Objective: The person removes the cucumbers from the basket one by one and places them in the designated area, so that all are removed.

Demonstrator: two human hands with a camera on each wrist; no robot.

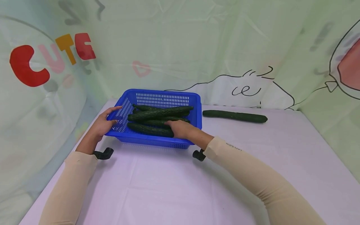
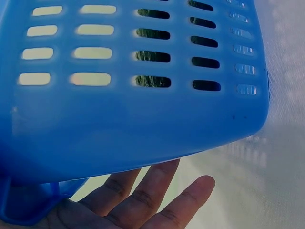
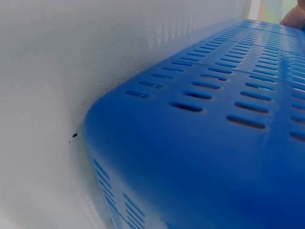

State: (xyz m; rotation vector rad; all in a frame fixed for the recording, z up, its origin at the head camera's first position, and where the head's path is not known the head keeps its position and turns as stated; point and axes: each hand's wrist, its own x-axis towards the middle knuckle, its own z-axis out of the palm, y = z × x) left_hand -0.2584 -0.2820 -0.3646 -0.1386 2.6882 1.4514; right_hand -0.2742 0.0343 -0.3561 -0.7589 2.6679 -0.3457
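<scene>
A blue plastic basket (image 1: 153, 141) with slotted walls stands on the table, holding several dark green cucumbers (image 1: 160, 114). My left hand (image 1: 102, 125) grips the basket's left rim; in the left wrist view its fingers (image 2: 147, 195) show beyond the wall's edge. Inside the basket, my right hand (image 1: 182, 129) holds the right end of the front cucumber (image 1: 149, 129), covering that end. Most of the right fingers are hidden. The right wrist view shows mainly the basket's outer wall (image 3: 157, 138), with no right fingers visible.
One more cucumber (image 1: 234, 116) lies on the table to the right of the basket. A pale cloth (image 1: 157, 187) covers the table. Printed curtains (image 1: 180, 47) hang behind and at both sides. A black wrist device (image 1: 104, 153) sits by the left wrist.
</scene>
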